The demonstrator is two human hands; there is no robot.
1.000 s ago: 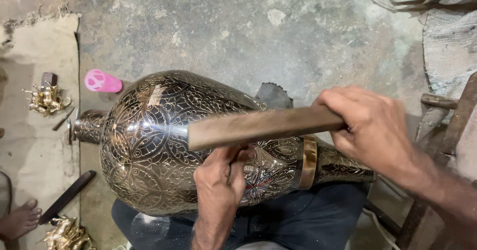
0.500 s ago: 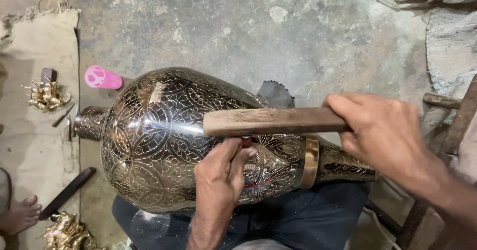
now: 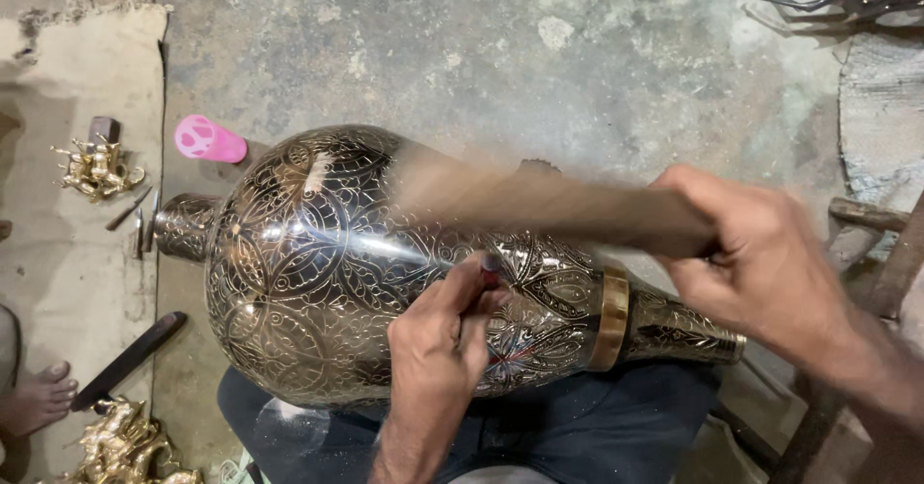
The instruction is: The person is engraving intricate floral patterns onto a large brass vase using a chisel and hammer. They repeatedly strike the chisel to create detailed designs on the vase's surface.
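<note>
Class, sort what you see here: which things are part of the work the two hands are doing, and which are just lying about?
In use:
engraved metal vase
wooden stick, blurred, in the right hand
small tool, mostly hidden, pinched in the left hand against the vase

Lying about:
pink object
brass figurines
dark flat bar
more brass pieces
</note>
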